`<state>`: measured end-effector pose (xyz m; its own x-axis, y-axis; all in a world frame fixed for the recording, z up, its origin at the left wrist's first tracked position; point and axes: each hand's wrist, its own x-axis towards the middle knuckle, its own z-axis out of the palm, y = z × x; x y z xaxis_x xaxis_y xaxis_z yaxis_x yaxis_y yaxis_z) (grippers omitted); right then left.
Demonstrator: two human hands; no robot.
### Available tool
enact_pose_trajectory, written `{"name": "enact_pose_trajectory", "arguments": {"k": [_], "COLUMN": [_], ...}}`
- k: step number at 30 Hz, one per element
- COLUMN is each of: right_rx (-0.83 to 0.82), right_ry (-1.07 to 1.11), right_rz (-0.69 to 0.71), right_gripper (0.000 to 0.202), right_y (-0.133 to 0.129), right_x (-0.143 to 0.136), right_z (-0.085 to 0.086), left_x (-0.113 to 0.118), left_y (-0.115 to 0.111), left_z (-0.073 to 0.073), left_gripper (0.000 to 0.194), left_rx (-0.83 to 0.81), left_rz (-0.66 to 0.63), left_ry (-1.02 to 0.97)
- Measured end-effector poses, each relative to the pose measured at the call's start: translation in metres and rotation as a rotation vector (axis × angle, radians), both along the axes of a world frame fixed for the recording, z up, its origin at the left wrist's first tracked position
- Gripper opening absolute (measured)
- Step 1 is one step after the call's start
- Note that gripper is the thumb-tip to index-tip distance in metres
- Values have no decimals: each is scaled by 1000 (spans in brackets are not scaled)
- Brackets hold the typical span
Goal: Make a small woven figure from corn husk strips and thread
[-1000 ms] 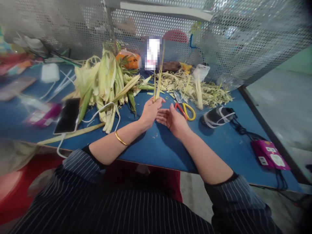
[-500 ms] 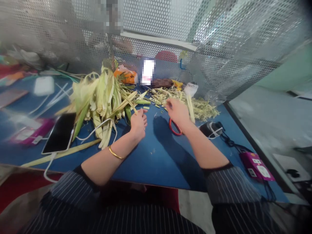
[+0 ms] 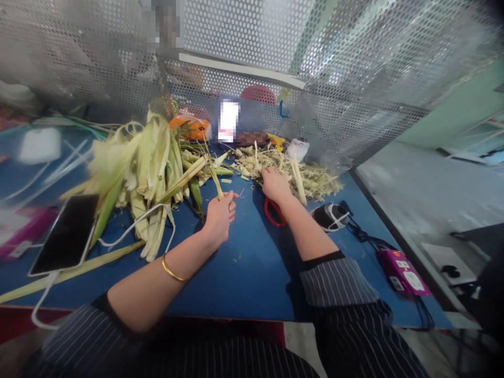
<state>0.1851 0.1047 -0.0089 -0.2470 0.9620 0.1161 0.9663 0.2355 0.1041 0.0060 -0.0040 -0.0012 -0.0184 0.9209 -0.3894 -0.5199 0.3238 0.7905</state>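
Note:
My left hand [image 3: 220, 216] is closed around a narrow corn husk strip [image 3: 214, 176], which sticks up from the fist toward the husk pile. Beside it on the left lies a large bundle of pale green corn husks [image 3: 151, 157]. My right hand [image 3: 274, 185] is at the near left edge of a heap of shredded husk scraps [image 3: 321, 181]. Its fingers are bent downward; their tips and whatever they pinch are hidden among the scraps. Just below that hand, a red looped handle [image 3: 274, 212] lies on the blue table [image 3: 244, 273].
On the left are a phone [image 3: 66, 233] with a white cable and a blurred purple box [image 3: 25, 231]. To the right stand a black device [image 3: 329, 216] and a purple box [image 3: 403, 270] with cords. A lit phone [image 3: 228, 119] leans by the perforated metal screen [image 3: 244, 37].
The view has swung to the right. My right hand has come down at the scraps. My left hand has drawn a little closer to me, and its husk strip stands more upright.

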Motion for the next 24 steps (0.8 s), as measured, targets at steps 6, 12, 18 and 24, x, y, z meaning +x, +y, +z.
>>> {"name": "enact_pose_trajectory", "arguments": {"k": [6, 12, 18, 24], "right_rx": [1, 22, 35, 43], "right_ry": [-30, -47, -41, -24], "right_rz": [4, 27, 108, 200], "right_gripper": [42, 44, 47, 37], "right_y": [-28, -51, -73, -79], "right_x": [-6, -8, -9, -15], "right_z": [-3, -5, -11, -9], "left_x": [2, 2, 2, 1], "left_y": [-2, -1, -2, -3], "left_z": [1, 0, -1, -2], "left_gripper": [21, 20, 19, 19], "left_rx": [-8, -9, 5, 9], "left_rz": [-22, -37, -35, -39], "left_ry": [30, 46, 63, 58]}}
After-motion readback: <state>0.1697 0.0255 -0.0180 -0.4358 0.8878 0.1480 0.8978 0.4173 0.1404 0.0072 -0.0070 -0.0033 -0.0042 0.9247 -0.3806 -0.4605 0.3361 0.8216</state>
